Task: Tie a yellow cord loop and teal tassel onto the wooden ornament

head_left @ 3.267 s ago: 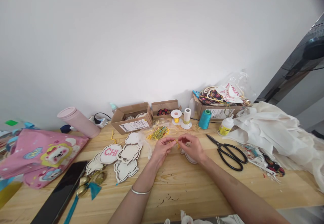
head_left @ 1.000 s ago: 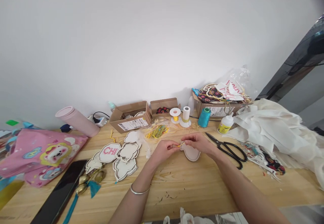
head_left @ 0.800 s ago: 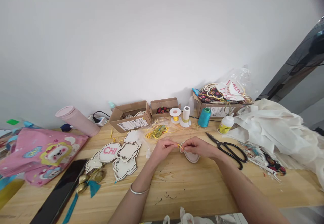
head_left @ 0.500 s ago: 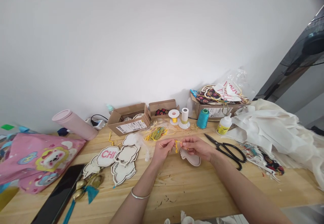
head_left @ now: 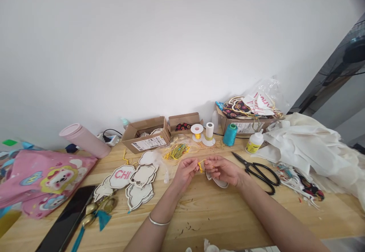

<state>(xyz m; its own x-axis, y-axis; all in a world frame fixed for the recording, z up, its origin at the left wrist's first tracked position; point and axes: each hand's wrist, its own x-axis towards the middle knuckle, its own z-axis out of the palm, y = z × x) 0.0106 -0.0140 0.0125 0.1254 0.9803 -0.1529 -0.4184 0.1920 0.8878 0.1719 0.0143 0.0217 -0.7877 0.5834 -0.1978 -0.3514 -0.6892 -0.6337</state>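
Above the middle of the table, a yellow cord (head_left: 201, 165) runs between my two hands. My left hand (head_left: 185, 171) pinches one part of it between thumb and fingertips, where it bunches into a small loop or knot. My right hand (head_left: 222, 169) pinches the cord a short way to the right. Beneath the right fingers lies a pale, shaped piece with a rim (head_left: 220, 183), mostly covered by that hand. Whether the cord is joined to this piece I cannot tell. A tangle of yellow and green cords (head_left: 177, 151) lies on clear plastic just behind my hands.
Black scissors (head_left: 258, 172) lie right of my right hand, near a glue bottle (head_left: 254, 141). Thread spools (head_left: 209, 134), a teal cone (head_left: 229, 135) and cardboard boxes (head_left: 148, 143) line the wall. Cloud-shaped pieces (head_left: 139, 195), brass bells (head_left: 90, 209) and a phone (head_left: 67, 217) lie left; white fabric (head_left: 308, 145) right.
The yellow loop between my hands has drawn smaller. My right hand has turned and now covers more of the pale piece. The view has shifted slightly.
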